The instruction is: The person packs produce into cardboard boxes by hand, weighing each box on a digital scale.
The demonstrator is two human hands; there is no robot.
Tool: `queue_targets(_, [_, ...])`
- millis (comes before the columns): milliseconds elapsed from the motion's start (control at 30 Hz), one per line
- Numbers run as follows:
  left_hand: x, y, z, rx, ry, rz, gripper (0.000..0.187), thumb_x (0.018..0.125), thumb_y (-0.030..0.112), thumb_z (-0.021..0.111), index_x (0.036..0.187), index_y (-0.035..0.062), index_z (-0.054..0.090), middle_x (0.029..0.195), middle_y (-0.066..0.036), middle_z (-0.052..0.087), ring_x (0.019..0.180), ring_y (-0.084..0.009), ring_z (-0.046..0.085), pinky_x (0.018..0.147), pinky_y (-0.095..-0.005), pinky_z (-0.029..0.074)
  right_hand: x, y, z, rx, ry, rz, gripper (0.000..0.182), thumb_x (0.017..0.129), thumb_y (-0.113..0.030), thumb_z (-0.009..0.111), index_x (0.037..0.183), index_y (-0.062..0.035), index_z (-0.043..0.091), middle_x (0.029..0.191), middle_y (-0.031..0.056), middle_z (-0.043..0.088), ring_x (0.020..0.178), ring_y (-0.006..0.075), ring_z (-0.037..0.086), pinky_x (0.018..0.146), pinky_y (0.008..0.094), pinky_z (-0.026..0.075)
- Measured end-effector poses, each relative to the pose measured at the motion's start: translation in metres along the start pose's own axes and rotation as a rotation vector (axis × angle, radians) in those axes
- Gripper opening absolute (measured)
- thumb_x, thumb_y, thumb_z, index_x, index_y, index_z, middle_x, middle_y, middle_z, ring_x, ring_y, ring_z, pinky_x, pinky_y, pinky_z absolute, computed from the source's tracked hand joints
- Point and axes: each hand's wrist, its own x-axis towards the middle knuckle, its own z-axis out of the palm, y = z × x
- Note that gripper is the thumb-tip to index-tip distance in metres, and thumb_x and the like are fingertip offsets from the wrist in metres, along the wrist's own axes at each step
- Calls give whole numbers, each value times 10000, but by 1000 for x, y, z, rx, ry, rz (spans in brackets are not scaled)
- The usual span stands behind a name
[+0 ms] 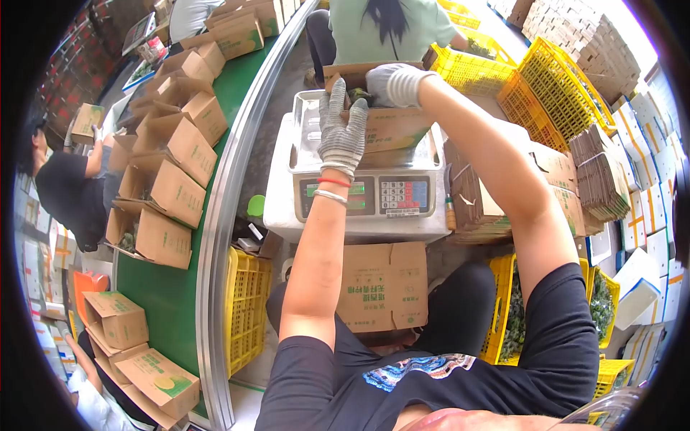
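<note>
An open cardboard box (394, 132) stands on the metal pan of a digital scale (370, 195), with dark green items partly visible inside. My left hand (343, 128), in a grey striped glove, lies against the box's left side with its fingers spread. My right hand (397, 85), also gloved, reaches into the box at the back; its fingertips are hidden, and what they touch does not show. The scale rests on a white stand (280, 215).
A green conveyor (169, 287) with a metal rail (223, 187) carries open boxes (164, 188) on the left. Yellow crates (248, 309) and stacked flat cartons (478, 197) stand around the scale. A person (384, 32) sits ahead; others are at the left.
</note>
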Motion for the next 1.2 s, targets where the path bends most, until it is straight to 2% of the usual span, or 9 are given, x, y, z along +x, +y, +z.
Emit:
queue_targets(133, [0,8,0,-104,2,-6,552,891,227,607,1363,22,406,1322,-128,486,1208,-202,466,1020,-289,352,-1,-17,-18,-72,-137,145,323,795,-202,639,1101,-100,649,1075,135,651,962,295,634,831,379,512])
queue_targets(233, [1,2,1,-23,18,47,550,889,213,609,1366,27,405,1323,-124,482,1203,-190,462,1018,-287,354,-13,-18,-16,173,236,73,353,705,-206,720,1029,-98,631,919,124,668,928,299,636,780,380,503])
queue_targets(300, [1,3,1,-168,-15,11,568,875,221,621,1365,35,401,1322,-153,425,1193,-242,449,1026,-322,350,4,-7,10,290,288,-252,270,763,-138,660,1031,-149,629,935,87,672,837,258,634,757,345,497])
queue_targets(467, [-2,-4,1,-29,3,79,586,862,260,637,1360,45,413,1326,-185,381,1198,-281,431,1035,-345,343,-5,-23,-19,-46,-241,-19,234,800,-116,607,1026,-121,669,948,67,674,848,250,625,782,348,488])
queue_targets(767, [-3,0,2,-92,15,-45,581,871,244,639,1361,30,413,1344,-109,452,1209,-194,448,1004,-290,364,-15,12,-1,627,-25,-193,282,835,-188,601,1099,-92,622,950,83,658,889,180,610,795,291,486])
queue_targets(867, [-2,-1,2,-198,-14,-58,592,864,283,635,1361,49,417,1302,-171,398,1203,-250,432,1032,-334,352,-16,16,-20,378,-181,285,300,815,-197,604,1097,-99,633,937,92,662,865,208,626,772,321,501])
queue_targets(1000, [-2,5,2,-164,-10,-35,576,864,286,635,1347,44,435,1328,-160,393,1226,-262,422,1042,-347,342,21,39,43,160,-257,85,386,789,-250,569,1139,-96,625,1081,99,646,986,271,609,850,376,475])
queue_targets(1133, [-1,-6,2,-108,-3,-16,588,863,293,636,1354,46,428,1380,-173,370,1277,-284,386,1057,-351,320,-31,2,-19,208,-276,131,386,795,-250,535,1154,-139,619,1120,103,631,1014,269,598,880,368,464])
queue_targets(1200, [0,-14,4,-95,8,-18,569,865,299,634,1336,39,450,1378,-180,375,1276,-292,386,1052,-353,324,-46,29,-6,347,120,118,310,825,-264,564,1086,-109,626,992,116,652,919,250,618,826,346,477])
